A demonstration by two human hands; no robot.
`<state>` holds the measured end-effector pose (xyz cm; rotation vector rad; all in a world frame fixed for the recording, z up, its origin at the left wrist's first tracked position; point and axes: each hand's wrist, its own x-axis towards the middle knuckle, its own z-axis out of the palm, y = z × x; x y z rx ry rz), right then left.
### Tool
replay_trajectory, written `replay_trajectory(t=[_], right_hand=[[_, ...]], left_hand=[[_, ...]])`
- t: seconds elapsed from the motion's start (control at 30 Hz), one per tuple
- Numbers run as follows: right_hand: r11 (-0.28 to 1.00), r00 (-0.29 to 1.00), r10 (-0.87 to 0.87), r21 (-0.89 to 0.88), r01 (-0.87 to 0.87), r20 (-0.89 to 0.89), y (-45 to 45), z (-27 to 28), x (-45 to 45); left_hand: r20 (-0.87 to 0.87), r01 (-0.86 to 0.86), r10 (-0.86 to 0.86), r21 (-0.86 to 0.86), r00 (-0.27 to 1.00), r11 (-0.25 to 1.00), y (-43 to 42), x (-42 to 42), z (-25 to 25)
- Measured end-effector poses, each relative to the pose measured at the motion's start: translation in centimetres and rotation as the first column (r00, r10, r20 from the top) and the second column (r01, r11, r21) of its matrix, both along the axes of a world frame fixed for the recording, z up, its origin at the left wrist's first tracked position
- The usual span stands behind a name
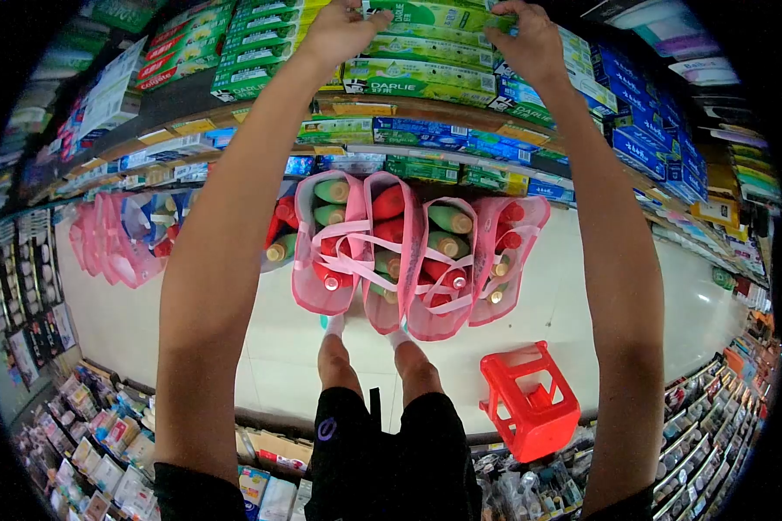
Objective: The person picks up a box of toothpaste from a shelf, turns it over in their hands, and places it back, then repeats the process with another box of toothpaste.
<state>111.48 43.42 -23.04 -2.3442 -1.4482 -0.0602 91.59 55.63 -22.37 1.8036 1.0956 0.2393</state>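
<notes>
At the top of the view, both my arms reach out to a shelf stack of green Darlie toothpaste boxes [420, 80]. My left hand [343, 33] is closed at the left end of the uppermost toothpaste box [439, 17], its fingertips on the carton. At the opposite end, my right hand [528, 42] has its fingers bent around the same box. The box lies level on the stack between my hands. The frame's upper edge cuts off part of my fingers.
Pink bags [408, 321] filled with red and green bottles stand on the floor by my feet. A red plastic stool [539, 425] is to their right. More toothpaste stacks, including blue boxes [639, 113], line the shelf [278, 113]. Packed display racks [704, 434] lie behind me.
</notes>
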Motion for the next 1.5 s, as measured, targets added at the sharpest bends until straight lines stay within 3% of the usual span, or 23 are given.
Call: replay_trajectory(t=[0.03, 0.13, 0.17, 0.23, 0.3, 0.37, 0.47, 0.63, 0.67, 0.73, 0.77, 0.87, 0.9, 1.0, 1.13, 1.23, 1.33, 1.37, 1.4, 1.43, 1.47, 1.5], right_hand=[[0.999, 0.999, 0.008, 0.036, -0.006, -0.034, -0.1, 0.1, 0.0], [0.998, 0.988, -0.063, 0.021, 0.066, -0.140, -0.3, 0.5, -0.4], [0.995, 0.979, -0.103, -0.006, 0.104, -0.174, -0.3, 1.0, -0.7], [0.986, 0.891, -0.149, -0.137, 0.099, -0.428, -0.6, 4.0, -1.8], [0.991, 0.900, -0.110, -0.115, 0.067, -0.421, -0.5, 3.6, -1.3], [0.999, 0.990, 0.009, 0.044, -0.002, -0.139, 0.1, 1.2, -0.5], [0.998, 0.913, -0.062, -0.028, 0.056, -0.402, -0.4, 2.2, -0.7], [0.996, 0.963, 0.076, -0.017, -0.084, -0.260, -0.3, 0.9, 0.2], [0.995, 0.964, 0.096, -0.009, -0.102, -0.249, -0.3, 1.1, 0.1], [0.994, 0.904, -0.030, -0.104, -0.016, -0.427, -0.5, 3.3, -1.9], [0.988, 0.860, -0.096, -0.152, 0.022, -0.501, -0.6, 4.4, -2.4], [0.997, 0.931, -0.041, -0.074, 0.015, -0.363, -0.3, 2.8, -1.8], [0.990, 0.914, -0.078, -0.136, 0.026, -0.398, -0.2, 3.2, -1.8], [0.987, 0.938, -0.084, -0.158, 0.031, -0.336, -0.1, 3.2, -1.9], [0.978, 0.904, -0.108, -0.205, 0.023, -0.414, -0.1, 4.2, -2.4], [0.989, 0.891, -0.021, -0.138, -0.047, -0.453, 0.0, 3.5, -2.1], [0.982, 0.959, -0.144, -0.157, 0.107, -0.245, -1.0, 3.6, -3.2], [0.993, 0.976, -0.040, 0.096, 0.062, -0.216, -2.6, 1.9, -3.0], [0.947, 0.989, 0.062, 0.321, -0.015, -0.136, -4.2, 0.3, -2.9], [0.783, 0.987, 0.159, 0.611, -0.115, -0.018, -6.8, -1.2, -4.0], [0.798, 0.975, 0.177, 0.599, -0.065, -0.131, -10.3, -0.8, -7.1], [0.856, 0.968, 0.132, 0.516, -0.003, -0.213, -14.1, -2.0, -10.0]], left_hand=[[0.205, 0.011, 0.000, -0.053, 0.979, 0.999, 3.8, 0.8, -6.2], [0.096, -0.063, 0.062, 0.002, 0.993, 0.998, 0.9, 0.8, -1.9], [0.137, -0.051, 0.056, -0.039, 0.989, 0.998, -0.1, 0.5, -0.5], [0.219, -0.024, 0.050, -0.122, 0.975, 0.992, -1.5, 0.1, 1.3], [0.164, -0.080, 0.100, -0.124, 0.981, 0.989, -1.4, 0.7, 1.3], [0.162, -0.095, 0.113, -0.115, 0.980, 0.989, -1.0, 0.9, 0.9], [0.253, -0.077, 0.101, -0.101, 0.962, 0.992, -0.6, 0.2, -0.3], [0.346, -0.154, 0.170, -0.073, 0.923, 0.985, -1.1, 0.1, -1.7], [0.365, -0.119, 0.158, -0.127, 0.917, 0.985, -1.0, -0.1, -1.5], [0.407, -0.042, 0.138, -0.236, 0.903, 0.971, -1.1, -0.9, -0.4], [0.368, -0.123, 0.250, -0.335, 0.896, 0.934, -2.4, -0.6, 2.0], [0.308, -0.232, 0.368, -0.399, 0.877, 0.887, -1.2, 0.1, 1.5], [0.298, -0.174, 0.282, -0.344, 0.912, 0.923, -2.0, -0.3, 2.5], [0.469, -0.003, 0.088, -0.178, 0.879, 0.984, 2.1, -1.3, -4.2], [0.427, -0.002, 0.067, -0.152, 0.902, 0.988, 2.2, -1.8, -3.7], [0.266, -0.018, 0.106, -0.315, 0.958, 0.949, 1.0, -1.9, -0.6], [0.398, -0.179, 0.098, 0.174, 0.912, 0.968, -0.1, -3.4, -3.9], [0.433, -0.299, 0.126, 0.360, 0.892, 0.884, -1.4, -4.1, -4.3], [0.463, -0.325, 0.118, 0.398, 0.879, 0.858, -3.4, -5.4, -4.8], [0.494, -0.353, 0.107, 0.437, 0.863, 0.827, -6.1, -7.0, -5.1], [0.588, -0.363, 0.154, 0.255, 0.794, 0.897, -10.6, -8.6, -5.0], [0.534, -0.357, 0.189, 0.231, 0.824, 0.905, -14.9, -10.9, -6.8]])
